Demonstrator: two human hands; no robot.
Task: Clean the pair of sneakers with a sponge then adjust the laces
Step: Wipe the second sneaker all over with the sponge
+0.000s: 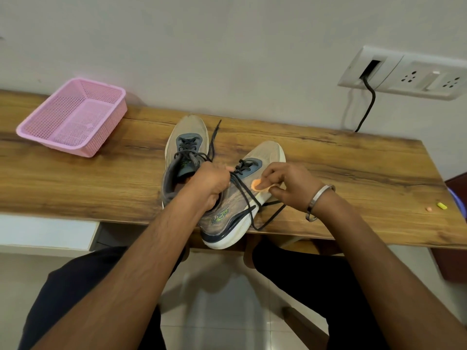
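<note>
- Two sneakers sit mid-frame on the wooden surface (353, 173), toes toward the wall.
- The left sneaker (185, 152) stands flat, its dark laces loose, one end trailing toward the back edge.
- The right sneaker (240, 210) is tilted on its side, its heel overhanging the front edge of the surface.
- The left hand (211, 184) grips the right sneaker at the collar, fingers curled around the opening; it hides much of the tongue and part of the left sneaker's heel.
- The right hand (288, 184) pinches a small orange sponge (259, 184) between thumb and fingers, pressed against the side of the right sneaker.
- A metal bangle (319, 201) circles the right wrist.
- This shoe's laces (249, 200) hang loose, looping down past the sole between the hands.
- A pink basket (73, 117) sits at the upper left of the surface, well apart from the shoes.
- Two small bits, one yellow (442, 205) and one orange (428, 209), lie near the right edge.
- A wall socket (409, 74) with a black cable (367, 107) is at upper right.
</note>
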